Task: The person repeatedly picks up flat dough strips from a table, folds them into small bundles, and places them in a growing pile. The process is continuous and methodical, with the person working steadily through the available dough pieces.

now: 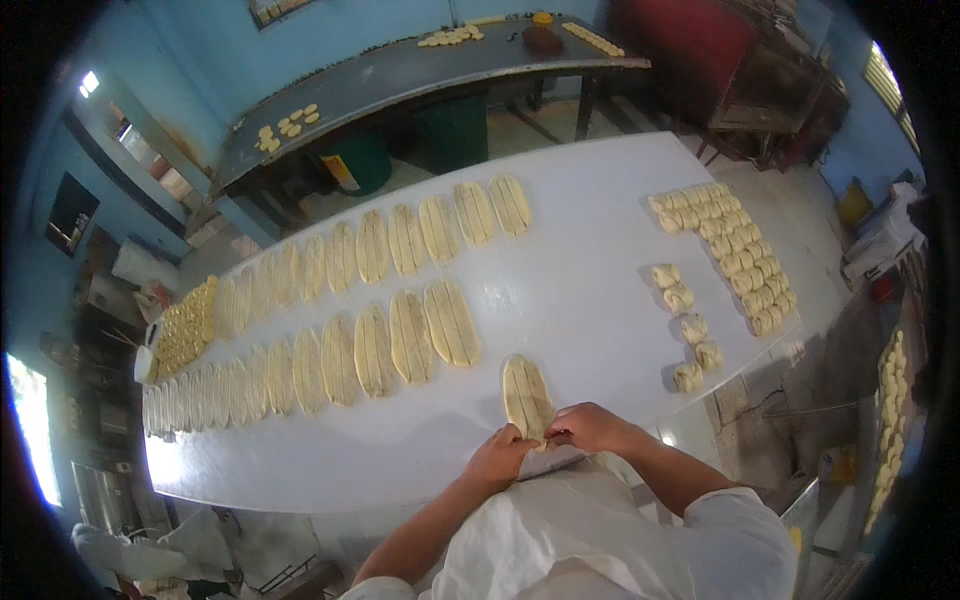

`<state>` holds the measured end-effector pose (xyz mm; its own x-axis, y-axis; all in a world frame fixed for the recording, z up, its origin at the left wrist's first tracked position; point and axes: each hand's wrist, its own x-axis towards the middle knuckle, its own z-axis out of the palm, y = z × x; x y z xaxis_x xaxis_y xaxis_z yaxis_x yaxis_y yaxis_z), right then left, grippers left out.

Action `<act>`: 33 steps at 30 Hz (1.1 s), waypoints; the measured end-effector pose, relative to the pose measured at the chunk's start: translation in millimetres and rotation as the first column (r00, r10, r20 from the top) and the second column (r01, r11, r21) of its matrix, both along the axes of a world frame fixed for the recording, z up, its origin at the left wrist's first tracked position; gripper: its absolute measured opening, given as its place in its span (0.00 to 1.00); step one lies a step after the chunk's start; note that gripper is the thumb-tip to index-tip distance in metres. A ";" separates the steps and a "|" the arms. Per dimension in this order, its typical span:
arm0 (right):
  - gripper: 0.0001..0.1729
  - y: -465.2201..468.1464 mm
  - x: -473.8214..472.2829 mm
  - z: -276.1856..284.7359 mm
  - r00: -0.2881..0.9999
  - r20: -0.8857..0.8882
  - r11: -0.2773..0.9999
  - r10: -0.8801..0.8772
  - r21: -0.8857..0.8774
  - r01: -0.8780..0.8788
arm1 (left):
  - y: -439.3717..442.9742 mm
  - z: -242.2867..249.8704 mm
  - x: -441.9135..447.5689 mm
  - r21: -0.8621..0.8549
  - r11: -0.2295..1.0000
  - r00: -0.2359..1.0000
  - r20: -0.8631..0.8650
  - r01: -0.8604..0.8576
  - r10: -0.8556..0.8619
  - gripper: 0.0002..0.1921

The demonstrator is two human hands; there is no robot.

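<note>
A flat oval of dough (526, 390) with lengthwise lines lies on the white table (570, 262) right before me. My left hand (501, 456) pinches its near end from the left, and my right hand (589, 427) grips the same end from the right. Between the fingertips that end looks slightly curled, though the fingers partly hide it. To the left, two rows of similar dough ovals (452, 322) stretch away across the table. On the right side sit several small rolled dough pieces (694, 328), and beyond them a block of rolled dough (742, 255) in close rows.
Many small dough pieces (184, 326) crowd the table's far left end, beside a white container (145, 365). A dark table (360, 82) with more dough stands along the blue wall. Green bins (450, 131) are under it. A tray of dough pieces (889, 435) stands at far right.
</note>
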<state>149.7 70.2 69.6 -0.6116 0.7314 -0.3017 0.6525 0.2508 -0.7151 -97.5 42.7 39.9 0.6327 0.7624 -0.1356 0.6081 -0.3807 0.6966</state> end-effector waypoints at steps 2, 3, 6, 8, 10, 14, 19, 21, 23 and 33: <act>0.13 -7.6 10.0 -36.2 0.998 0.058 1.000 -0.031 0.000 0.031 | -6.6 -10.0 -0.1 -0.020 0.995 0.995 -0.036 0.094 -0.095 0.17; 0.13 -6.5 9.2 -39.0 0.996 0.082 0.999 -0.042 0.009 0.041 | -5.9 -10.5 -1.2 -0.024 0.990 0.989 -0.059 0.136 -0.137 0.18; 0.12 16.7 15.8 -38.9 0.942 -0.090 0.943 -0.324 -0.106 0.314 | -3.9 -9.8 -3.8 -0.021 1.000 0.998 -0.056 0.020 -0.022 0.20; 0.11 47.7 21.0 -43.9 0.857 -0.168 0.872 -0.486 -0.151 0.465 | 4.1 1.1 -5.2 0.022 0.996 0.996 0.004 -0.086 0.086 0.19; 0.10 87.6 26.3 -41.4 0.837 -0.235 0.868 -0.494 -0.086 0.489 | 11.7 5.3 -9.6 0.061 0.979 0.978 0.088 -0.195 0.190 0.17; 0.10 141.0 26.1 -6.9 0.746 -0.241 0.715 -0.621 0.216 0.665 | 24.1 16.2 -13.0 0.054 0.847 0.816 0.306 -0.529 0.491 0.12; 0.24 122.9 15.9 -20.2 0.806 0.218 0.821 -0.550 -0.037 0.570 | 33.2 57.8 8.5 -0.074 0.809 0.737 0.371 -0.584 0.565 0.12; 0.28 88.3 -8.6 -22.6 0.835 0.117 0.591 -0.538 -0.654 0.473 | 31.2 66.0 25.7 -0.116 0.892 0.809 0.383 -0.437 0.447 0.12; 0.28 79.4 -10.8 -28.1 0.756 -0.023 0.399 -0.655 -0.859 0.320 | 43.7 68.0 35.1 -0.076 0.927 0.888 0.270 -0.366 0.373 0.13; 0.22 121.4 13.0 -36.8 0.935 0.192 0.924 -0.299 -0.186 0.334 | 136.4 -48.0 14.0 0.473 0.881 1.000 -0.005 -0.005 0.008 0.12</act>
<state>162.7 191.6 32.8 -0.2907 0.7870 -0.5441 0.7811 -0.1332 -0.6100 -83.5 179.1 -8.2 0.6276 0.7413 0.2379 0.6158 -0.6597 0.4308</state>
